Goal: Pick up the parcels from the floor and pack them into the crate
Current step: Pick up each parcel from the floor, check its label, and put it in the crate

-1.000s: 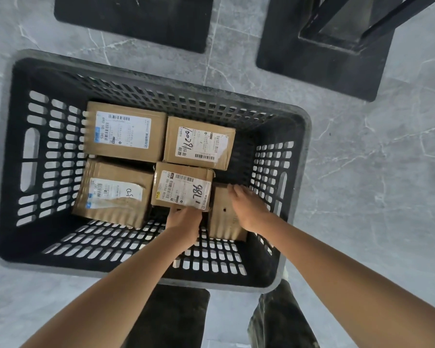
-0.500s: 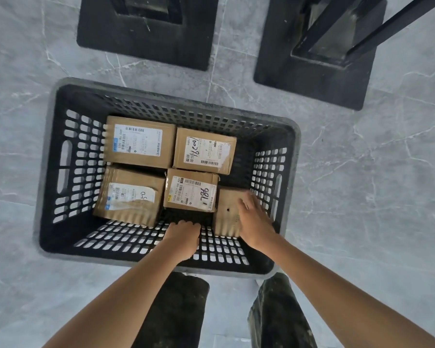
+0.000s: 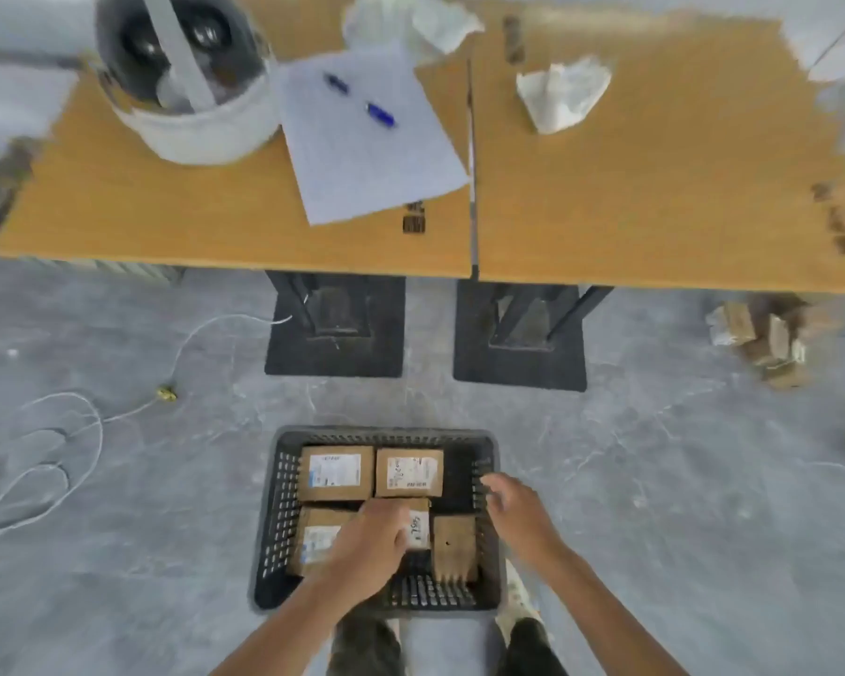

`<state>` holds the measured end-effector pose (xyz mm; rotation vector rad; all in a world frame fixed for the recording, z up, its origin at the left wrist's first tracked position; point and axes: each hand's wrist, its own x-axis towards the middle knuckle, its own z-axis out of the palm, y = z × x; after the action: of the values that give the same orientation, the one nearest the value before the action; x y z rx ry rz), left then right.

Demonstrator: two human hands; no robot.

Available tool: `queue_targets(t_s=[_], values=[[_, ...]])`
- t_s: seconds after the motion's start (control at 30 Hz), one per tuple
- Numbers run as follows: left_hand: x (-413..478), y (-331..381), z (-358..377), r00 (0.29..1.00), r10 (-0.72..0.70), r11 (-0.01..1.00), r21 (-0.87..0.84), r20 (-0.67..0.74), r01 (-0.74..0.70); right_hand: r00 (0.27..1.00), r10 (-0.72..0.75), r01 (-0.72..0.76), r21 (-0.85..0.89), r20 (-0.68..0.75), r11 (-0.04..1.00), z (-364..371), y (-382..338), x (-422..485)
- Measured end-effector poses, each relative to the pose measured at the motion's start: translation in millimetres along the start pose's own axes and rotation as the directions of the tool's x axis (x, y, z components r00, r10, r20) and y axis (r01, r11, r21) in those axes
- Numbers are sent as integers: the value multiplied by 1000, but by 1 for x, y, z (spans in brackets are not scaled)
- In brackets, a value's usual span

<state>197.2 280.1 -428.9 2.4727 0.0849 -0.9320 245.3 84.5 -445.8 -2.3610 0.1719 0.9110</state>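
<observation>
Hovering both hands over the crate (image 3: 386,434): left hand (image 3: 369,544) sits above the front-middle parcel (image 3: 418,529), blur hides whether its fingers grip; right hand (image 3: 518,509) loose, fingers spread, empty, above the crate's right wall. Five parcels (image 3: 335,473) inside. Loose parcel pile (image 3: 762,344) lies well right of the crate. Risk: narrow parcel (image 3: 454,546) standing on edge by the right wall tips when more get dropped in.

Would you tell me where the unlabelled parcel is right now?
Head view: the unlabelled parcel sits in the near right corner of the black crate, between the left hand and the right hand.
</observation>
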Motion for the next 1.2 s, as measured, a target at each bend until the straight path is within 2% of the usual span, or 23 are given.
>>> queue_targets(t_s=[0.1, 0.2, 0.33, 0.4, 0.53, 0.67, 0.73, 0.93, 1.03, 1.2], values=[[-32, 59, -108, 984, 84, 995, -47, -159, -93, 986, -45, 66, 127, -163, 990, -94, -55, -47], [-67, 123, -197, 928, 211, 975, -8, -308, -224, 936, -85, 165, 214, -340, 963, -181, -87, -108], [-104, 209, -262, 816, 389, 915, 77, -428, -396, 831, -113, 296, 261, -544, 919, -267, -84, -185], [-112, 255, -272, 769, 473, 877, 148, -430, -457, 760, -107, 348, 263, -641, 900, -303, -67, -218], [-124, 360, -256, 688, 621, 782, 242, -376, -574, 641, -13, 437, 351, -767, 828, -360, -9, -267], [-127, 466, -206, 617, 719, 693, 262, -319, -672, 561, 60, 491, 389, -826, 779, -405, 75, -298], [-121, 514, -173, 610, 744, 667, 251, -272, -701, 529, 117, 478, 409, -841, 777, -426, 123, -310], [-97, 650, -79, 635, 747, 664, 178, -197, -726, 531, 286, 386, 528, -798, 756, -483, 263, -341], [-87, 699, -47, 637, 752, 659, 176, -169, -731, 506, 345, 367, 559, -791, 743, -505, 315, -354], [-64, 745, -27, 661, 738, 674, 189, -132, -714, 471, 427, 449, 627, -772, 637, -536, 370, -359]])
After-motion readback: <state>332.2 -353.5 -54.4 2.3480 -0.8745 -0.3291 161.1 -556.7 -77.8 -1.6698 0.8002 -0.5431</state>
